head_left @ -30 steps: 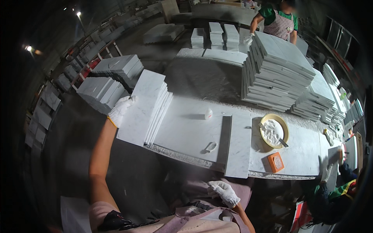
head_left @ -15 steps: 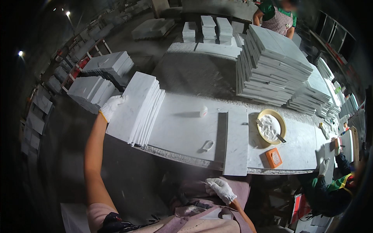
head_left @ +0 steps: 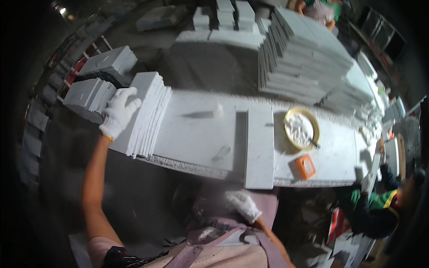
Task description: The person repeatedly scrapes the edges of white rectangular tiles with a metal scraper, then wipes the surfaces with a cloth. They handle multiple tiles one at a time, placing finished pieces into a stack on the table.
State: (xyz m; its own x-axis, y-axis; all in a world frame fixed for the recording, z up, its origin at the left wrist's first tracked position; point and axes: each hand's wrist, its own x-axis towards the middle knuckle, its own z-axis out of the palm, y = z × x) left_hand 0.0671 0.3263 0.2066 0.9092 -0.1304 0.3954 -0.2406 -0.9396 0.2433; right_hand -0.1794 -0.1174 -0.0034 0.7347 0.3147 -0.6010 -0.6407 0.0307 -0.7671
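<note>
In a white knit glove, my left hand (head_left: 119, 112) spreads its fingers over the left edge of a row of leaning white stone slabs (head_left: 149, 111). Whether it presses on the front slab or hovers just above it, I cannot tell. My right hand (head_left: 243, 205), gloved too, is low in front of my apron, below the table's near edge. Motion blurs its fingers, so anything in them is hidden. A single long slab (head_left: 260, 149) lies across the white worktable (head_left: 196, 134), its end jutting past the near edge.
Right of the single slab are a yellow bowl (head_left: 317, 127) of white paste with a tool in it and an orange box (head_left: 305, 167). A small whitish bottle (head_left: 218, 110) stands mid-table. Tall slab piles (head_left: 308, 58) rise behind. Co-workers are at far right (head_left: 380, 210) and back.
The whole view has shifted, with the table sitting higher and further left. My left hand has spread its fingers wider over the slabs. The right hand stays low, now blurred.
</note>
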